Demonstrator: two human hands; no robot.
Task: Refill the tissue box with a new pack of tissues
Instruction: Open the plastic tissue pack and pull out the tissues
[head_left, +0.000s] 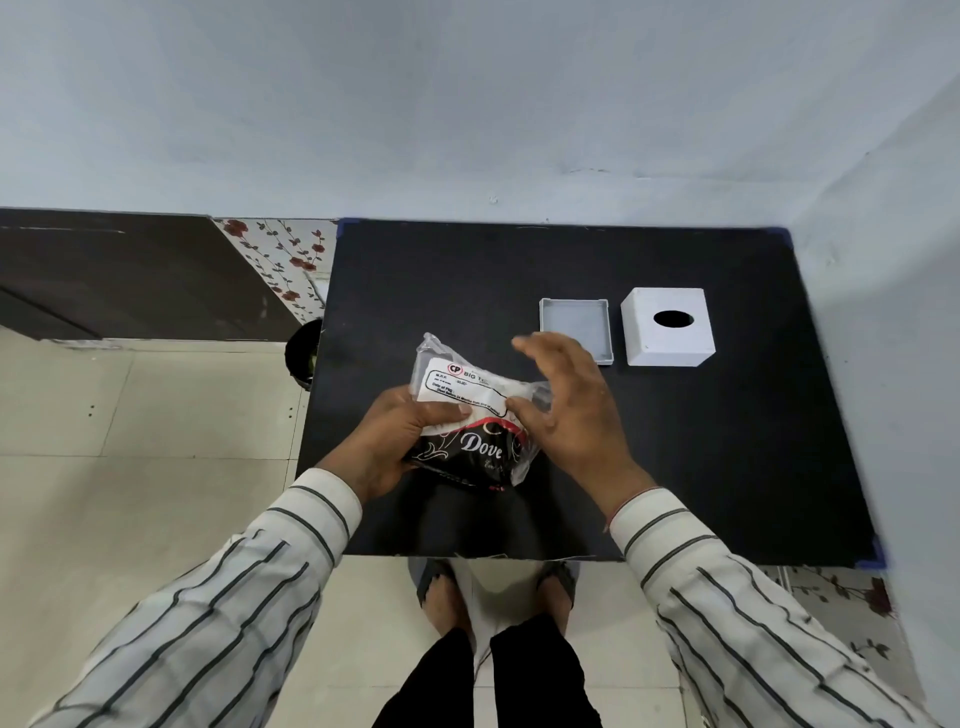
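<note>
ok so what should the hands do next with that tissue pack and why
Probably tear the wrapper open. The tissue pack looks sealed in its plastic, gripped by the left hand, while the right hand pinches the wrapper's right edge. The white box cover and its tray already sit apart on the black table, ready for tissues.

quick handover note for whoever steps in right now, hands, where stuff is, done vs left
Left hand: gripping the tissue pack above the black table.
Right hand: thumb and finger pinching the pack's wrapper, other fingers spread.
Tissue box sits far right; its tray-like base lies empty beside it.
Done: box taken apart.
Left: open the pack, load the tissues, close the box.
</note>
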